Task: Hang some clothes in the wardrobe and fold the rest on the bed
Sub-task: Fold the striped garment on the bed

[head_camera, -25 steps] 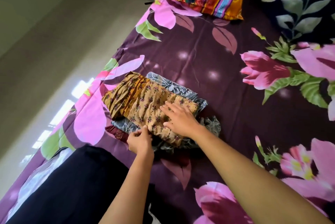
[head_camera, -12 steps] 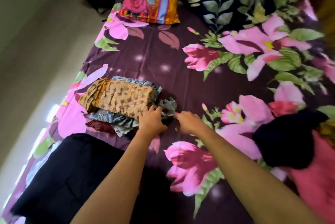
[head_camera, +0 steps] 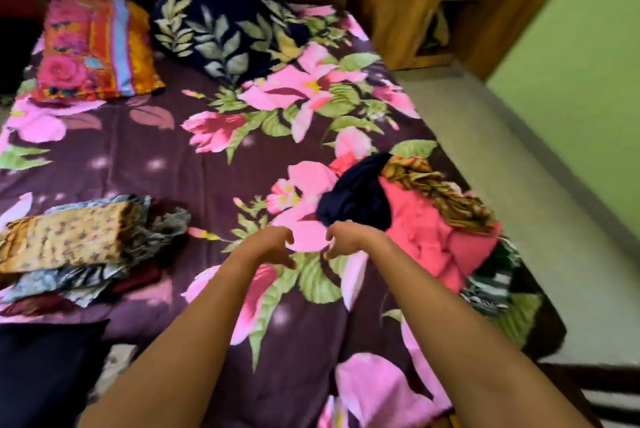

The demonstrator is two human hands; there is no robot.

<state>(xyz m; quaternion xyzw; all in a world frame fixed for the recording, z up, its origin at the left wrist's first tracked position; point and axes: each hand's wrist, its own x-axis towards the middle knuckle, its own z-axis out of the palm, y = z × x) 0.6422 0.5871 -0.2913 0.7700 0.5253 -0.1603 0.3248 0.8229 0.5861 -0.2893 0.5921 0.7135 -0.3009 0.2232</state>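
A stack of folded clothes [head_camera: 72,240] lies at the left of the bed [head_camera: 194,164], a mustard patterned piece on top. A loose heap lies at the right: a dark navy garment [head_camera: 360,199], a pink garment [head_camera: 436,240] and a brown-gold patterned cloth [head_camera: 440,192]. My left hand [head_camera: 273,246] and my right hand [head_camera: 346,237] hover side by side over the floral sheet, fingers loosely curled, holding nothing. My right hand is just short of the navy garment's near edge.
Two pillows lie at the head of the bed: a striped floral pillow [head_camera: 93,50] and a dark leaf-print pillow [head_camera: 221,33]. An open wooden wardrobe [head_camera: 426,2] stands beyond the bed's far right corner. A black cloth [head_camera: 45,368] lies at the near left. Grey floor [head_camera: 519,185] runs along the right.
Both hands have left the folded stack and moved right across the bed toward the loose heap. The view has swung right, bringing the wardrobe and the heap into sight.
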